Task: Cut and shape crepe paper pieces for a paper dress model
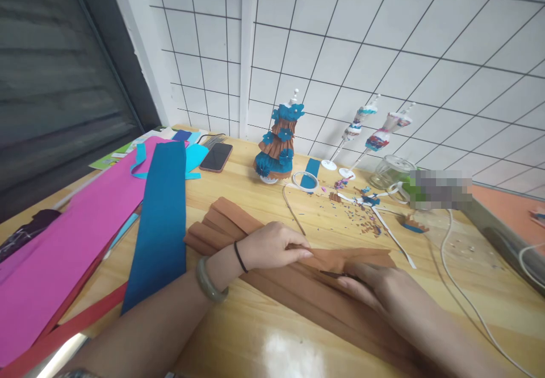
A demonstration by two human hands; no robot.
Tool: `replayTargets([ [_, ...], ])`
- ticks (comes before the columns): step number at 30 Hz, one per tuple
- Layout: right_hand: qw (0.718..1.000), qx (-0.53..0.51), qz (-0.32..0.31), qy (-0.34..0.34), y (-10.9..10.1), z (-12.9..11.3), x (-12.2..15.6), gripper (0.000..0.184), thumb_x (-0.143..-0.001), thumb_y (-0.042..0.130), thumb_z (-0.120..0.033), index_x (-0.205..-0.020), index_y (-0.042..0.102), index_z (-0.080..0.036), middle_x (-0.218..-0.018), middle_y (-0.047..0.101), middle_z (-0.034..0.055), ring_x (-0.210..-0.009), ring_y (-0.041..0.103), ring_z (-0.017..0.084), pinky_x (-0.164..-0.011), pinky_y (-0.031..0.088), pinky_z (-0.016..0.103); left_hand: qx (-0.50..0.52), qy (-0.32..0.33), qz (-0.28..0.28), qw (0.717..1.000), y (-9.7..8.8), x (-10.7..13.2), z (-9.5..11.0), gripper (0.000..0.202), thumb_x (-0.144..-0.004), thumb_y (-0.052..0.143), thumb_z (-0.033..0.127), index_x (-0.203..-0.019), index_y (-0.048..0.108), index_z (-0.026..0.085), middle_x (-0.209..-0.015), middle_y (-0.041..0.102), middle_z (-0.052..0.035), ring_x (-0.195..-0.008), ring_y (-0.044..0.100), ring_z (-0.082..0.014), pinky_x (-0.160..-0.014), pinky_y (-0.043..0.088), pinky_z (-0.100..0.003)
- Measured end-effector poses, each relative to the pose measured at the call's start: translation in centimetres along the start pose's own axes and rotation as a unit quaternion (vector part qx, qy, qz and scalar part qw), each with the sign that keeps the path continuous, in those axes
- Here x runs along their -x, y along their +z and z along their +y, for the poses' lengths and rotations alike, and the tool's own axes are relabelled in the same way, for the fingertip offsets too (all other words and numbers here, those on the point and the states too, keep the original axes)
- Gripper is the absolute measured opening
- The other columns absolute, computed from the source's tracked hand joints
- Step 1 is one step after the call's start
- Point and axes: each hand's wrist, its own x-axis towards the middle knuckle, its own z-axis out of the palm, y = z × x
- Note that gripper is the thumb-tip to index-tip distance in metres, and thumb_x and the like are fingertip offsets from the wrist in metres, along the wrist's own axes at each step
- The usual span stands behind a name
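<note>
A long sheet of brown crepe paper [272,287] lies in folds across the table in front of me. My left hand [276,246] is closed, pinching the paper's upper edge between thumb and fingers. To its right, my right hand [378,290] is wrapped round scissors [332,274], of which only a dark pointed blade shows; the handles are hidden in the palm. The blade lies against the brown paper, pointing toward my left hand. Beyond the paper stands a small dress form [279,139] clad in pleated brown and blue paper with blue flowers.
Blue [159,219] and pink crepe paper [85,242] lie at the left. A phone [216,157], a tape roll [305,181], two slim dress forms [387,131] and a glass jar [392,172] stand or lie behind. Paper scraps [366,219] and a white cable [447,253] are at the right.
</note>
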Motion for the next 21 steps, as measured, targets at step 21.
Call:
replayTargets([
  [21, 0.997, -0.009, -0.044, 0.068, 1.4, 0.5, 0.4, 0.037, -0.09, 0.033, -0.048, -0.074, 0.057, -0.025, -0.067, 0.065, 0.0014, -0.062, 0.062, 0.019, -0.056, 0.042, 0.028, 0.0, -0.008, -0.004, 1.0, 0.0, -0.1, 0.0, 0.019, -0.083, 0.053, 0.026, -0.081, 0.068, 0.015, -0.072, 0.067, -0.002, -0.065, 0.058, -0.0116, -0.059, 0.039, -0.019],
])
